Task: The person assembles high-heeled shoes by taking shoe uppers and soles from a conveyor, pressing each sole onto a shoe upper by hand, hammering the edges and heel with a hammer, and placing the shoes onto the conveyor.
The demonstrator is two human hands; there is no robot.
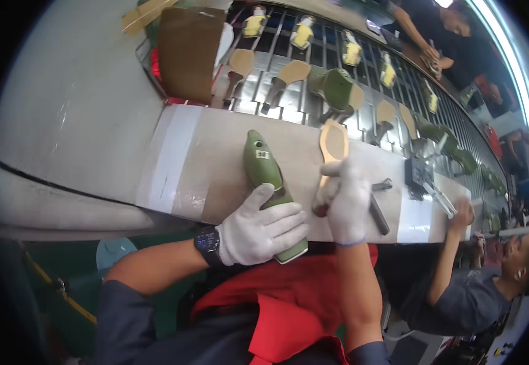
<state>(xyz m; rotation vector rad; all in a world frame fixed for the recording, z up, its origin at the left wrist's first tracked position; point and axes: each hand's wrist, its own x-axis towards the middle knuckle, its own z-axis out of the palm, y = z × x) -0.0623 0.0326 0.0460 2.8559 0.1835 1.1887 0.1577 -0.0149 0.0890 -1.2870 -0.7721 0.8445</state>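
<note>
White-gloved left hand (266,230) holds one green last (257,170); right (346,204), one tool (331,169).

At the far left, a flat brown board (190,55) set upright, with red showing at its left edge. Beyond the counter (216,146), across a slatted metal rack (304,117), a row of yellow-and-white bundles (303,34). Toward the right of the counter, a black box-like device (420,172) with metal arms, near a co-worker (459,301) in dark clothing. At far right, another person (468,39) and bright tube lights (511,58). At near left, below the counter, a pale blue round object (115,251), a yellow bar (80,309) and green flooring (170,304).
</note>
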